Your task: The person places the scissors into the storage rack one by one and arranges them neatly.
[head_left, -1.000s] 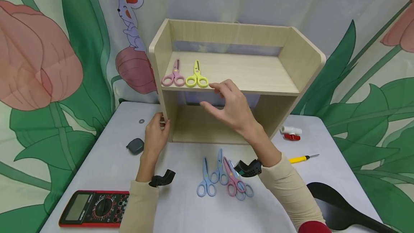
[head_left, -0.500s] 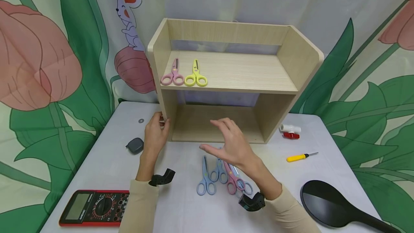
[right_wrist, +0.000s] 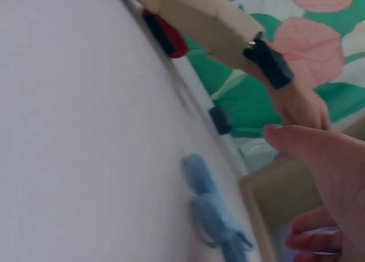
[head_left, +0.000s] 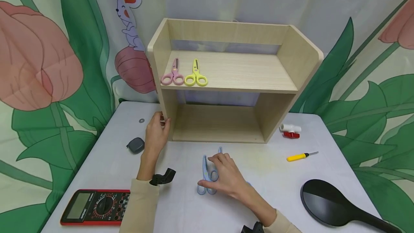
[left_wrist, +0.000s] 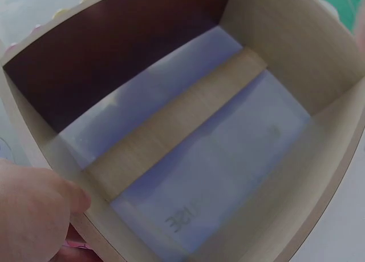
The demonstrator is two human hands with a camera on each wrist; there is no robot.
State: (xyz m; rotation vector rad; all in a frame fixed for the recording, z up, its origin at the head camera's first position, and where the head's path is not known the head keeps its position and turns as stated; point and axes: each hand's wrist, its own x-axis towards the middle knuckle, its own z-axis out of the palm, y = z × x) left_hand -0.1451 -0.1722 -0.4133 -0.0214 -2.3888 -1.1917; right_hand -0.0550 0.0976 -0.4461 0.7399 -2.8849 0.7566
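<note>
My left hand (head_left: 156, 134) grips the left side panel of a light wooden shelf (head_left: 239, 69), its thumb on the front edge. In the left wrist view, that hand (left_wrist: 34, 210) shows at the panel's edge. Palm down and fingers apart, my right hand (head_left: 228, 175) hovers over scissors on the white table. Blue scissors (head_left: 205, 168) lie near its thumb, and a second blue pair (head_left: 220, 150) is partly covered by its fingers. The other scissors there are mostly hidden beneath it. On the upper board stand out pink scissors (head_left: 175, 70) and yellow scissors (head_left: 196, 70), side by side.
At left lie a tape measure (head_left: 136, 146), a washer (head_left: 141, 120) and a red-black multimeter (head_left: 104, 206). A white pipe fitting with a red handle (head_left: 291, 129), a yellow screwdriver (head_left: 297, 158) and a black ladle-like spoon (head_left: 326, 204) lie at right.
My right hand has come down and back from the upper board's front edge, past the lower compartment, to the scissors on the table. My left hand keeps its place on the side panel.
</note>
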